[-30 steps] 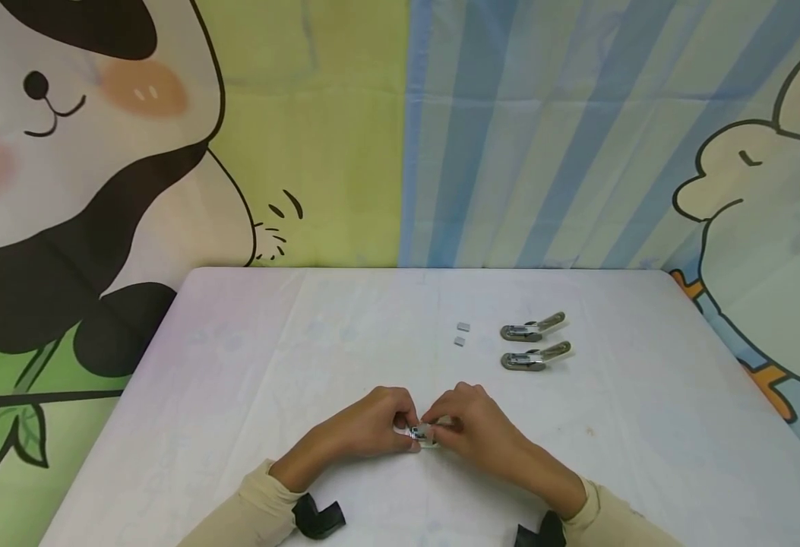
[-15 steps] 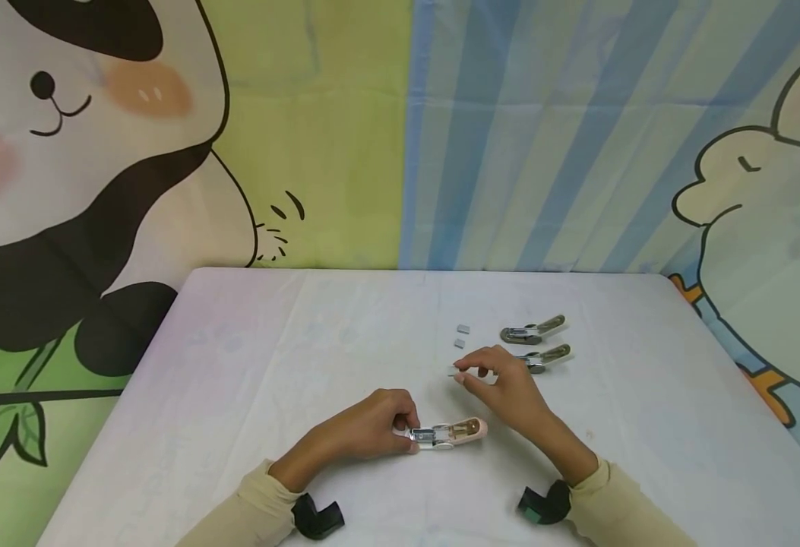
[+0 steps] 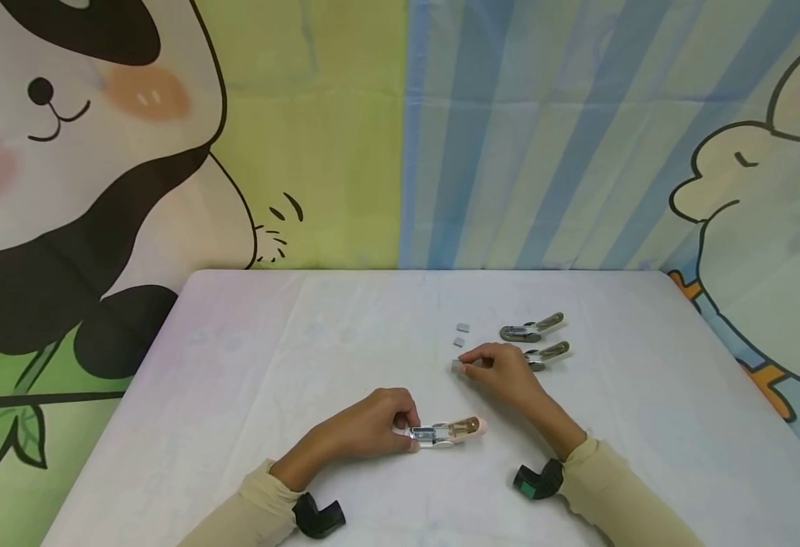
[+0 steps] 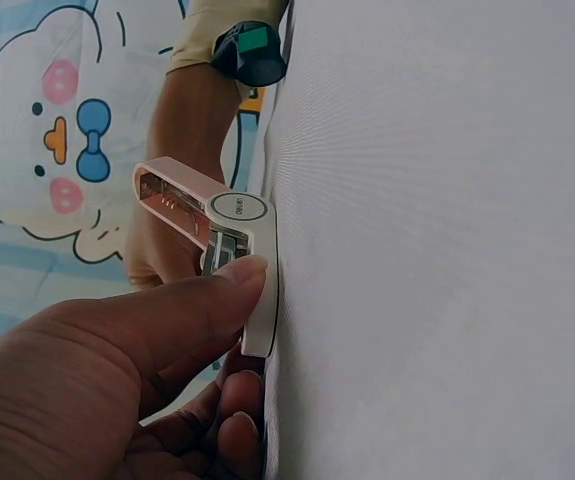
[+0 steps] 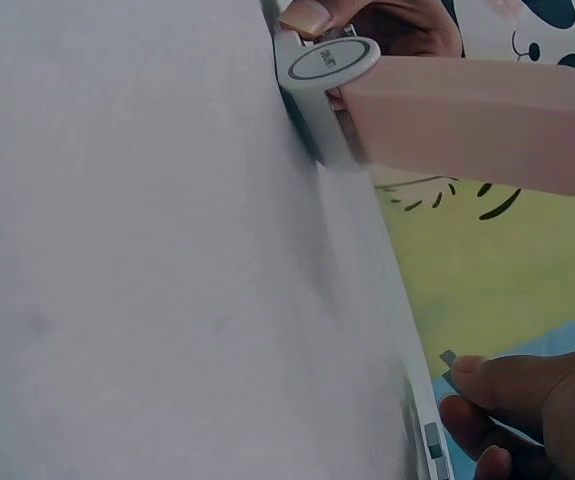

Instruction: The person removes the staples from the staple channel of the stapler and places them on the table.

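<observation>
An opened pink and white stapler (image 3: 446, 434) lies on the table, its top arm swung up and back in the left wrist view. My left hand (image 3: 375, 422) holds the stapler's white base between thumb and fingers. Farther up the table, my right hand (image 3: 509, 377) pinches a small grey strip of staples (image 3: 456, 365) between thumb and fingertips, also seen as a grey strip (image 5: 448, 357) in the right wrist view. Two more short staple strips (image 3: 463, 328) lie just beyond that hand.
Two grey-green staplers (image 3: 531, 328) lie opened at the right, the nearer one partly hidden by my right hand. Behind the white-covered table (image 3: 331, 319) hangs a cartoon-printed cloth (image 3: 345, 137). Each wrist wears a black camera mount (image 3: 319, 517).
My right hand has left the stapler and moved up and right across the table with a staple strip, uncovering the stapler's raised arm. The left hand has stayed in place.
</observation>
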Motion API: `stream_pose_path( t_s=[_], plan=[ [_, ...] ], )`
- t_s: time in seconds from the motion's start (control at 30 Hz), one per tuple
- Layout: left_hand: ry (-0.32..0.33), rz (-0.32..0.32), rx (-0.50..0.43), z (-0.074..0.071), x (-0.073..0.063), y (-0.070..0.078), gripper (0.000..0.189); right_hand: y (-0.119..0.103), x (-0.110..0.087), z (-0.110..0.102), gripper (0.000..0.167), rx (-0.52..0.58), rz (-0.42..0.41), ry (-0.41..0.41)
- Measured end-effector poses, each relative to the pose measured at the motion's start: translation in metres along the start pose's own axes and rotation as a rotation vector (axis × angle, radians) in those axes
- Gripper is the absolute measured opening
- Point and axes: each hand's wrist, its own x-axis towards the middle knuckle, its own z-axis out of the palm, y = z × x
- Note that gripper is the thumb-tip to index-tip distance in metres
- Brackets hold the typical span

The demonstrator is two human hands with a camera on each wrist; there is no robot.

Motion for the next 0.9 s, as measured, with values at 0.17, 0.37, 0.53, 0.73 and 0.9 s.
stream_pose_path(
  t_s=[0.17,0.37,0.53,0.73,0.9],
  plan=[
    [0.005,-0.006,-0.007,0.0004,-0.0003,-0.0003,0.018,0.0025,0.0083,0.0013,0.010,-0.015,0.010,-0.015],
    [-0.002,-0.006,-0.011,0.0005,-0.0003,0.0011,0.018,0.0057,0.0103,0.0057,0.010,-0.021,-0.046,-0.041],
    [-0.002,-0.020,-0.020,-0.0007,-0.0016,0.0020,0.019,0.0039,0.0099,0.0071,0.011,-0.024,-0.033,-0.036],
    [-0.002,-0.023,-0.029,-0.0009,-0.0019,0.0040,0.019,0.0023,0.0086,0.0061,0.012,-0.041,-0.040,-0.023],
    [-0.004,-0.023,-0.035,-0.0001,-0.0017,0.0042,0.019,0.0028,0.0064,0.0064,0.014,-0.046,-0.042,-0.023]
  ],
)
